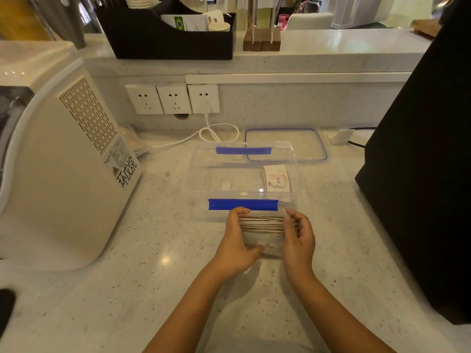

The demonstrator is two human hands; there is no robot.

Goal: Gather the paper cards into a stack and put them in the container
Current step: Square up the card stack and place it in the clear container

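Brown-edged paper cards (267,226), gathered into a loose upright stack, sit clamped between my two hands: my left hand (235,244) presses the stack's left end with fingers curled over the top, and my right hand (299,238) cups the right end. The stack stands on the speckled white stone counter (158,263), just in front of the clear rectangular plastic container (198,174), touching or nearly touching its near wall below the blue clip (243,204). Inside the container, toward its right side, lies a small pile of white cards (276,178), the top one printed with "love". The container's clear lid with a blue seal (285,146) lies flat behind it to the right. A cream-coloured appliance (63,174) stands to my left, a tall black unit (420,174) to my right.
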